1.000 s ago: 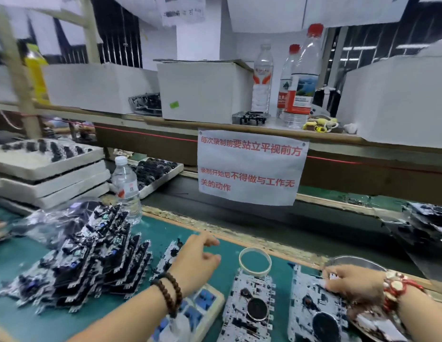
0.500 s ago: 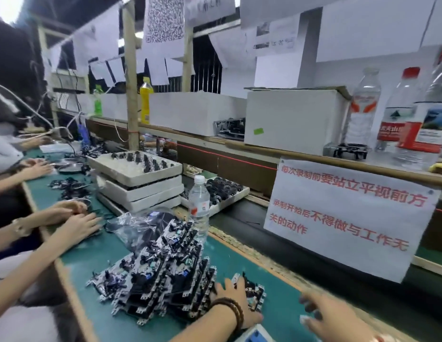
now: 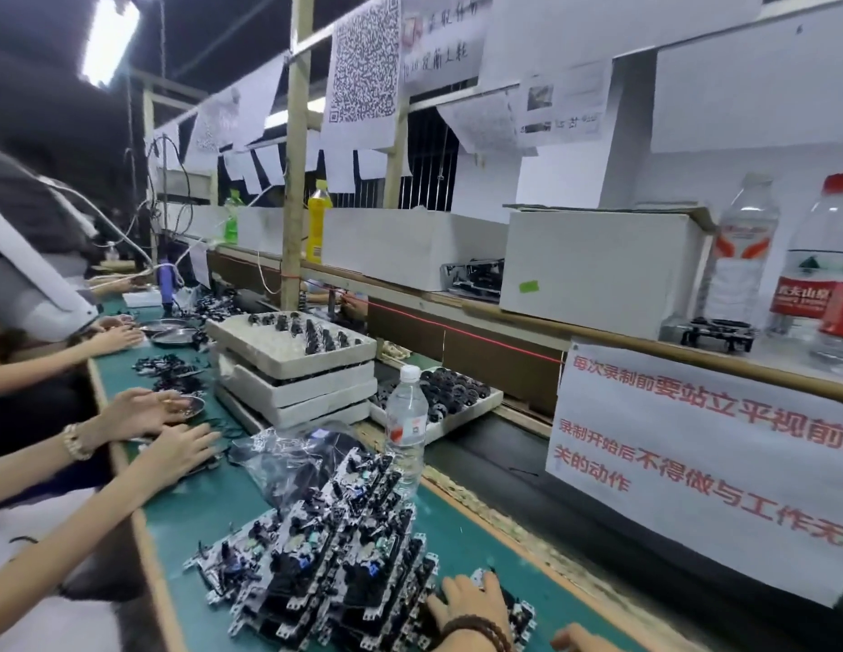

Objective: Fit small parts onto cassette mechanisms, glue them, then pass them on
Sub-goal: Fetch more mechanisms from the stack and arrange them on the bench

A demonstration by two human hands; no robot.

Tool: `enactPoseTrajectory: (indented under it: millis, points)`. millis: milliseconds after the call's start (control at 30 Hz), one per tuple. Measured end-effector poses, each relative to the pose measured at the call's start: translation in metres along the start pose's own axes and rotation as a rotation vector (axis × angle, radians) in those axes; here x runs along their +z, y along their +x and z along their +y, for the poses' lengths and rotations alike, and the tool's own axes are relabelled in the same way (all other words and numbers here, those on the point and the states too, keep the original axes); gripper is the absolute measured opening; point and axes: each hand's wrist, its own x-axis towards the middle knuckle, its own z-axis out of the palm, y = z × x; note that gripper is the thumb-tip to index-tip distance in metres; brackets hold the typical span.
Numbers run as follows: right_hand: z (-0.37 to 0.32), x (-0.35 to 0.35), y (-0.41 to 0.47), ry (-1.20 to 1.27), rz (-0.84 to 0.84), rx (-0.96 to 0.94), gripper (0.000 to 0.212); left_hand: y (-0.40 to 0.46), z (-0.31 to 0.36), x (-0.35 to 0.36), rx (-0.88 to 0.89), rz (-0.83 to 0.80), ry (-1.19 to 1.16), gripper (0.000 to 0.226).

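Your left hand (image 3: 471, 604) lay fingers-spread on a cassette mechanism (image 3: 513, 609) beside the pile (image 3: 335, 557); your right hand (image 3: 582, 640), cut off by the frame's bottom edge, I cannot tell. Bare green counter (image 3: 462, 534) ran toward the belt.

Wooden shelf (image 3: 528, 317), hanging papers (image 3: 363, 72), ceiling lamp (image 3: 110, 40)

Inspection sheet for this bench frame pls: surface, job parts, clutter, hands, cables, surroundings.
Surface: green mat, with a dark conveyor belt behind it.
Job's things: pile of cassette mechanisms in overlapping rows; foam trays stacked, black parts on top.
Clutter: water bottle upright by the pile; crumpled plastic bag.
Hands: left hand rests on a mechanism at the pile's near end; right hand mostly out of frame.
Cables: white cables at far left.
Surroundings: other workers' hands; shelf boxes; paper notice.
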Motion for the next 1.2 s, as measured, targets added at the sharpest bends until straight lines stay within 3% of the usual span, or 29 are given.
enactPoseTrajectory:
  millis: [133, 233, 333, 400, 500, 600, 667, 800, 900, 1000, 1067, 1133, 1200]
  points:
    - [0.004, -0.017, -0.019, 0.159, -0.027, 0.099, 0.008, -0.001, -0.001, 0.002, 0.032, 0.037, -0.090, 0.098]
    - [0.002, -0.032, -0.021, 0.181, 0.106, 0.144, 0.030, -0.007, -0.004, -0.008, 0.099, 0.204, -0.221, 0.103]
    - [-0.010, -0.046, -0.030, 0.113, 0.196, 0.123, 0.058, -0.019, 0.002, -0.027, 0.251, 0.323, -0.557, 0.104]
    - [-0.017, -0.057, -0.036, 0.019, 0.344, 0.059, 0.083, -0.031, 0.009, -0.044, 0.337, 0.175, -0.868, 0.091]
    - [-0.027, -0.080, -0.053, -0.264, 0.400, -0.040, 0.098, -0.056, 0.014, -0.065, 0.409, -0.352, -1.188, 0.053]
    - [-0.032, -0.100, -0.067, -0.416, 0.389, -0.170, 0.074, -0.074, 0.015, -0.068, 0.525, -0.611, -1.097, 0.022]
    - [-0.037, -0.115, -0.074, -0.436, 0.329, -0.230, 0.047, -0.089, 0.019, -0.069, 0.562, -0.705, -1.000, 0.022]
    - [-0.037, -0.142, -0.094, -0.214, 0.241, -0.173, 0.033, -0.111, 0.022, -0.084, 0.589, -0.759, -0.920, 0.042]
    - [-0.020, -0.141, -0.116, 0.075, 0.208, -0.039, 0.028, -0.117, 0.021, -0.087, 0.574, -0.660, -0.894, 0.068]
    - [0.001, -0.124, -0.133, 0.293, 0.161, 0.069, 0.023, -0.124, 0.025, -0.077, 0.633, -0.617, -0.716, 0.101]
    - [0.013, -0.113, -0.143, 0.434, 0.162, 0.128, 0.020, -0.129, 0.027, -0.072, 0.707, -0.609, -0.583, 0.108]
    - [0.021, -0.107, -0.153, 0.578, 0.147, 0.196, 0.020, -0.131, 0.029, -0.070, 0.694, -0.655, -0.530, 0.100]
    - [0.028, -0.102, -0.163, 0.656, 0.131, 0.237, 0.025, -0.133, 0.037, -0.063, 0.665, -0.635, -0.453, 0.060]
